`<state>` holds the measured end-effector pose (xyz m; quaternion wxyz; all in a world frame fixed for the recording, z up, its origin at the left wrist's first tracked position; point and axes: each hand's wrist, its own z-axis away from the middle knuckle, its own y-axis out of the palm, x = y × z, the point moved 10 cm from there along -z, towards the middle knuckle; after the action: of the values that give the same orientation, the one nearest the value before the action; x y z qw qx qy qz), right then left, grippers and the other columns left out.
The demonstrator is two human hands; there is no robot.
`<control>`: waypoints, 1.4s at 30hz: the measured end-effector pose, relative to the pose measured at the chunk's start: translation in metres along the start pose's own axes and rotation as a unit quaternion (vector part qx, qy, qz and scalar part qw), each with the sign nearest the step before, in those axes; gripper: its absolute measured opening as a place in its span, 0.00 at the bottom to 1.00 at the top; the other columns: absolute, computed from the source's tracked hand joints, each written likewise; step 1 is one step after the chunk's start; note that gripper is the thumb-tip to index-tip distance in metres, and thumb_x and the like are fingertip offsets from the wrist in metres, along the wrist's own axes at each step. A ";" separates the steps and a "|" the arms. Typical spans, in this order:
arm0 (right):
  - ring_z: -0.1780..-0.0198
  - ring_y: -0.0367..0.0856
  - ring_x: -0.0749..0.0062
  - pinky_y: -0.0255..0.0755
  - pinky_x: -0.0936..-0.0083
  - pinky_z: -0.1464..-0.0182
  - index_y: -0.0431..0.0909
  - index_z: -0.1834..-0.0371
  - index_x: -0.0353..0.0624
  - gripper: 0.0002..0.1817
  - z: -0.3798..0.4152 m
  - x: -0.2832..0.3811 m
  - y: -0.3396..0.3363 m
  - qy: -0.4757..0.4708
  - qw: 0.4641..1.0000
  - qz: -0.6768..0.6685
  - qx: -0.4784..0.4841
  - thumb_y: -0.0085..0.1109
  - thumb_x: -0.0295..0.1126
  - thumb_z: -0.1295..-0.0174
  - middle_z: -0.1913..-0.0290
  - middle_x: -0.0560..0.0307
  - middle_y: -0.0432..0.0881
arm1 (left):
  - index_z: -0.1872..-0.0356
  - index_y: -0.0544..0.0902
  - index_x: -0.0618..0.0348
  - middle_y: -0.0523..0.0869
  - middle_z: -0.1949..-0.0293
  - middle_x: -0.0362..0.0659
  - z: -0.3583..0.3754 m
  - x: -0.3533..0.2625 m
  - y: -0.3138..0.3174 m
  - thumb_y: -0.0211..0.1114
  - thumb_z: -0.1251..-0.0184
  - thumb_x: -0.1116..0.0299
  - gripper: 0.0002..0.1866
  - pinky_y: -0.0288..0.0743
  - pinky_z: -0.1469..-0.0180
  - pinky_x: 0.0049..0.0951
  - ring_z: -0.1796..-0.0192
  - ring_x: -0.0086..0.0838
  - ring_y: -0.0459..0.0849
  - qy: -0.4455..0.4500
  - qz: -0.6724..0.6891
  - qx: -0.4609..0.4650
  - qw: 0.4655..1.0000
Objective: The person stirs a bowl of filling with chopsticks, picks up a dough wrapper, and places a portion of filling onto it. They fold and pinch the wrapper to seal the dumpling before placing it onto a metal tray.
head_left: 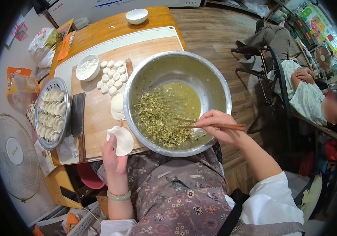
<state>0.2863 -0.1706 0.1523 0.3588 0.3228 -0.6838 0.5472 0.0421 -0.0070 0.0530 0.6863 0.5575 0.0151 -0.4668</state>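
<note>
My left hand point(115, 155) holds a round dumpling wrapper point(122, 141) between thumb and fingers, above the board's front edge. Chopsticks point(225, 126) are gripped in my right hand point(220, 125), and their tips reach into the chopped green filling point(160, 122). That filling lies heaped on the left side of a large metal basin point(219, 82), with greenish liquid pooled beside it. More flat wrappers point(118, 106) rest on the wooden board against the basin. Behind them sit several small dough pieces point(110, 74). The end of a rolling pin point(129, 66) shows beside the basin.
A metal tray point(65, 124) of folded dumplings point(51, 115) stands at the left, next to a cleaver point(77, 114). A white bowl of flour point(87, 67) is on the board point(97, 129); another white bowl point(137, 16) stands farther back. A person point(300, 82) sits at the right.
</note>
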 end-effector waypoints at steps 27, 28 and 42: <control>0.69 0.81 0.75 0.77 0.83 0.65 0.76 0.54 0.31 0.13 -0.032 -0.098 0.061 0.349 0.801 -0.469 -0.126 0.56 0.26 0.41 0.66 0.52 0.81 | 0.44 0.67 0.61 0.76 0.51 0.45 0.006 0.028 0.016 0.46 0.28 0.65 0.16 0.72 0.46 0.33 0.50 0.31 0.78 -0.017 -0.026 0.001 1.000; 0.68 0.81 0.73 0.77 0.83 0.66 0.75 0.53 0.31 0.13 -0.030 -0.100 0.062 0.356 0.790 -0.481 -0.131 0.55 0.25 0.40 0.66 0.51 0.81 | 0.43 0.67 0.62 0.76 0.49 0.46 0.006 0.028 0.014 0.45 0.28 0.66 0.17 0.72 0.45 0.34 0.48 0.32 0.77 -0.022 -0.002 0.000 1.000; 0.61 0.81 0.69 0.76 0.78 0.58 0.73 0.51 0.30 0.15 0.005 -0.050 -0.007 0.218 0.800 -0.522 -0.201 0.54 0.27 0.40 0.59 0.47 0.80 | 0.40 0.64 0.62 0.73 0.43 0.49 -0.011 0.033 0.056 0.40 0.26 0.63 0.20 0.66 0.38 0.42 0.41 0.39 0.72 -0.031 0.003 0.023 0.999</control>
<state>0.3182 -0.1750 0.1135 0.7865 0.4236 -0.4103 0.1834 0.1028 -0.0216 0.0730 0.6748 0.5585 -0.0182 -0.4821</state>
